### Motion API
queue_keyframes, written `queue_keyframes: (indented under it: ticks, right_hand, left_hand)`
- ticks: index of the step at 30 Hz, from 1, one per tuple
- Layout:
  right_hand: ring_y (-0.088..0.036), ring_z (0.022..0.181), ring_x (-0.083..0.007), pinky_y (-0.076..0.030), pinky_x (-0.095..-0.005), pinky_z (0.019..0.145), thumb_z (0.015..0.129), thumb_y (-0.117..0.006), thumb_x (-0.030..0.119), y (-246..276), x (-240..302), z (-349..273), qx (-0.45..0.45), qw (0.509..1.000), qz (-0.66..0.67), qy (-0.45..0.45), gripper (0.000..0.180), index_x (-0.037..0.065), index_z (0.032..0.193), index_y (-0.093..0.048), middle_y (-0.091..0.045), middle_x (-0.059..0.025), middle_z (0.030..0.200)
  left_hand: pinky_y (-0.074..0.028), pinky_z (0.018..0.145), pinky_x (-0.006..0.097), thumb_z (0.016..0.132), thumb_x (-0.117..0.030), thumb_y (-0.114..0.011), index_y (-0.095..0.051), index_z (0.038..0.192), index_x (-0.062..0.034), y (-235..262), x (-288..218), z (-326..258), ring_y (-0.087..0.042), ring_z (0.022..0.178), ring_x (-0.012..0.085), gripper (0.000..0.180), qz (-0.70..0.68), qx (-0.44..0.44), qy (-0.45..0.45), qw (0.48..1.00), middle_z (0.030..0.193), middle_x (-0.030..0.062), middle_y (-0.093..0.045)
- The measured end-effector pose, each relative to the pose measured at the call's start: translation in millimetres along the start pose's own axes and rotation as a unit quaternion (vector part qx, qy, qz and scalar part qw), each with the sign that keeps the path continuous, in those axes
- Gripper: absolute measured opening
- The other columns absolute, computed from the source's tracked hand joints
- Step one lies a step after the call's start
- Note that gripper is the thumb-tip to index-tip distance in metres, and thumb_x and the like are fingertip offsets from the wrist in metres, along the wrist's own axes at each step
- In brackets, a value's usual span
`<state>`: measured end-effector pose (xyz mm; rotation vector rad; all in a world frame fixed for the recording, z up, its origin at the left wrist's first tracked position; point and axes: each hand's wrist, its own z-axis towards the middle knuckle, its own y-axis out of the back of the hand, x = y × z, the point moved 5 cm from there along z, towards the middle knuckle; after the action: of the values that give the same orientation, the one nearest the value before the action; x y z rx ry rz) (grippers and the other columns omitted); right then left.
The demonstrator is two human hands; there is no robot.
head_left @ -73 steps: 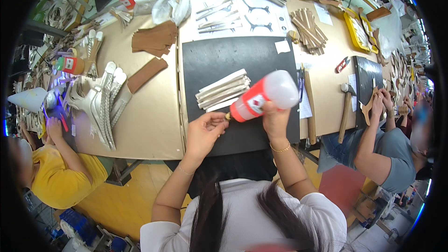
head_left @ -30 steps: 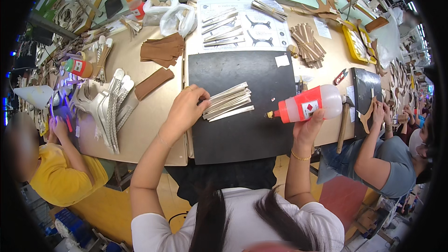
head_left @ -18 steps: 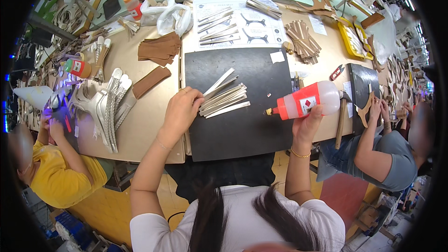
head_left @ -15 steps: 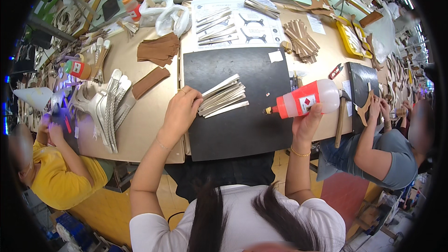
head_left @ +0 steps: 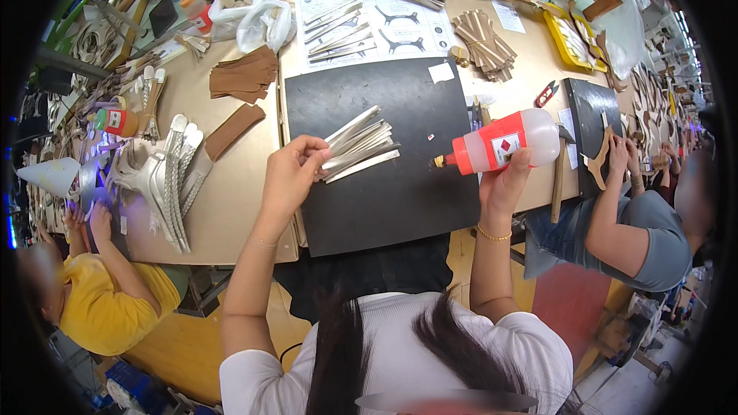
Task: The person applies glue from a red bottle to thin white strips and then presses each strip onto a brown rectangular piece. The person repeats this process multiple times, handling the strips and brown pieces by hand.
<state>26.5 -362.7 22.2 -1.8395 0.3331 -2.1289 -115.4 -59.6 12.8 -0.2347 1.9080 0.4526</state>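
A fanned bunch of thin metallic, pale-edged strips (head_left: 365,138) lies on the black mat (head_left: 392,223). At the bunch's left end, my left hand (head_left: 292,173) has thumb and fingers pinched on a strip; the fingertips partly hide how many it grips. My right hand (head_left: 503,184) is closed round a squeeze bottle (head_left: 500,142) with a red and clear body. The bottle is held on its side above the mat's right edge, its narrow nozzle pointing left toward the strips, apart from them.
Brown leather pieces (head_left: 244,74) and white braided straps (head_left: 175,184) lie to the left. Beyond the mat is a printed sheet (head_left: 377,27) bearing more strips. A hammer (head_left: 559,184), red snips (head_left: 546,94) and a yellow tray (head_left: 573,38) are to the right. Co-workers sit on both sides.
My left hand has shifted slightly and now pinches at the strips' left end, where some strips have moved. The bottle stays held sideways in my right hand. The whole view has shifted a little.
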Motion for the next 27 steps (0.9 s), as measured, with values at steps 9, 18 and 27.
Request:
queue_keyframes:
  ticks: [9,18,27]
  right_hand:
    - [-0.062,0.111,-0.021,-0.052,-0.038,0.098,0.084,-0.069,0.061,4,0,2,-0.006,1.0,0.002,-0.004,0.08,0.002,0.134,-0.045,-0.061,-0.0106,0.12]
    - [-0.063,0.108,-0.02,-0.053,-0.0377,0.095,0.082,-0.072,0.059,5,-5,2,-0.014,1.0,0.015,-0.004,0.081,0.002,0.133,-0.046,-0.061,-0.0095,0.119]
    - [-0.058,0.1,-0.0141,-0.049,-0.0311,0.089,0.076,-0.087,0.039,11,-16,-14,0.007,0.995,-0.094,0.037,0.07,0.001,0.124,-0.053,-0.06,-0.0048,0.112]
  left_hand:
    - [-0.045,0.047,0.02,0.09,-0.008,-0.069,-0.069,0.102,0.0034,13,-8,-9,-0.062,0.057,0.008,0.016,0.008,-0.078,0.006,0.997,0.08,0.0062,-0.068]
    - [-0.058,0.075,0.025,0.089,-0.001,-0.069,-0.064,0.111,0.0096,-49,11,-48,-0.072,0.084,0.0201,0.025,-0.228,0.13,0.149,0.953,0.093,0.014,-0.071]
    - [-0.059,0.074,0.026,0.088,0.001,-0.07,-0.062,0.113,0.012,-49,42,-56,-0.073,0.087,0.0216,0.028,-0.201,0.084,0.156,0.963,0.093,0.016,-0.071]
